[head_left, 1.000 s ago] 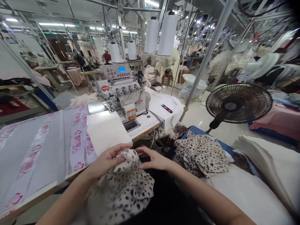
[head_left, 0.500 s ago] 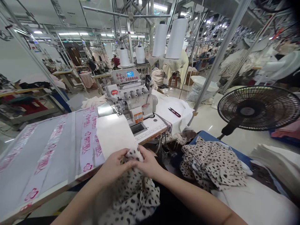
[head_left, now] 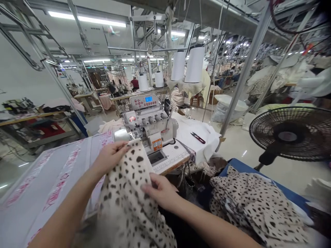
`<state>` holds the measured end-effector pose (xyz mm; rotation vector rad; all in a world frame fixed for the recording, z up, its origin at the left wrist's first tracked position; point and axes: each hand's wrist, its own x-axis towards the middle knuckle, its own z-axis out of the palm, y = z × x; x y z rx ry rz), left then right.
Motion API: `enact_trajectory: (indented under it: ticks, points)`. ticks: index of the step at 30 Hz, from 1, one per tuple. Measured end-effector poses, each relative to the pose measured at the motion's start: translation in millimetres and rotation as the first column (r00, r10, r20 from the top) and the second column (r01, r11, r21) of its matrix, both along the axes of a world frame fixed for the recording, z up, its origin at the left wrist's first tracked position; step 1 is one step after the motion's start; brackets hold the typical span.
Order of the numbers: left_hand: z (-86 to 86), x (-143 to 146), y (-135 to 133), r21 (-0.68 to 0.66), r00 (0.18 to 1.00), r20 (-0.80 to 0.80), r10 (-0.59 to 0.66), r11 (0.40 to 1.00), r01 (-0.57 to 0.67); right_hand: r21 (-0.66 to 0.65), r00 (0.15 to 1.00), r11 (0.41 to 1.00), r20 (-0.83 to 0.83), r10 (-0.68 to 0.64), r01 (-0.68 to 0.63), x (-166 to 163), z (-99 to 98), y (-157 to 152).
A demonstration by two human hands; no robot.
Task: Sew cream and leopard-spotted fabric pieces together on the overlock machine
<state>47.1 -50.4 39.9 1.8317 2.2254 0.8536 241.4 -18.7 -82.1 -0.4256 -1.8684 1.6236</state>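
A cream fabric piece with dark spots [head_left: 131, 179] is stretched between my hands, its upper end at the front of an overlock sewing machine [head_left: 152, 120]. My left hand [head_left: 112, 155] grips the top left edge, close to the machine's presser area. Lower down on the right edge, my right hand [head_left: 161, 189] pinches the fabric between thumb and fingers. The lower part of the cloth hangs toward my lap and is partly blurred. Whether the fabric's top end lies under the presser foot, I cannot tell.
Thread snips [head_left: 198, 137] lie on white cloth right of the machine. A pile of spotted fabric [head_left: 256, 199] rests at the right, below a black fan [head_left: 288, 134]. Thread cones [head_left: 194, 65] stand behind the machine. A taped tabletop [head_left: 59, 172] extends left.
My hands have moved apart; the left went up and left to the machine with the fabric's end. The spotted side now covers where the plain white side lay. The view has tilted up.
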Motion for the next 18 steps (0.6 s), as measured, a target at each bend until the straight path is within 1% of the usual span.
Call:
enact_trajectory:
  ticks: [2,3,5,7,8,9,10,12,13,16,18]
  points:
    - [-5.1,-4,25,-0.016,0.998,-0.046,0.04,0.999,-0.041,0.11,0.987,0.985,0.077,-0.139,0.13,-8,-1.0,21]
    - [-9.7,-5,34,-0.021,0.997,-0.055,0.053,0.998,-0.055,0.175,0.975,0.967,0.094,-0.202,0.184,-11,-3.4,32]
    - [-19.1,-6,42,-0.019,0.995,-0.077,0.069,0.997,-0.071,0.3,0.956,0.92,0.071,-0.286,0.253,-14,-9.2,49]
    - [-24.9,-6,42,-0.02,0.992,-0.104,0.076,0.997,-0.078,0.389,0.961,0.891,0.041,-0.272,0.235,-17,-13.9,57]
    - [-26.1,-6,41,-0.024,0.99,-0.116,0.079,0.996,-0.083,0.409,0.972,0.893,0.049,-0.23,0.191,-18,-15.8,58]
    - [-26.3,-6,39,-0.03,0.989,-0.126,0.081,0.996,-0.086,0.398,0.983,0.908,0.068,-0.171,0.131,-19,-17.5,56]
    - [-25.8,-6,38,-0.037,0.988,-0.135,0.081,0.996,-0.087,0.353,0.991,0.933,0.086,-0.105,0.068,-20,-19.2,53]
    - [-24.0,-6,37,-0.068,0.985,-0.151,0.079,0.994,-0.09,0.229,0.997,0.973,0.077,0.002,-0.02,-22,-22.6,42]
    - [-23.2,-7,37,-0.088,0.985,-0.156,0.076,0.992,-0.09,0.167,0.998,0.985,0.048,0.035,-0.042,-23,-24.2,37]
    - [-22.4,-9,38,-0.14,0.984,-0.166,0.066,0.986,-0.09,0.021,0.996,0.996,-0.033,0.085,-0.084,-25,-28.2,27]
    - [-23.1,-11,40,-0.148,0.985,-0.16,0.067,0.985,-0.091,-0.039,0.997,0.996,-0.021,0.079,-0.08,-26,-29.9,27]
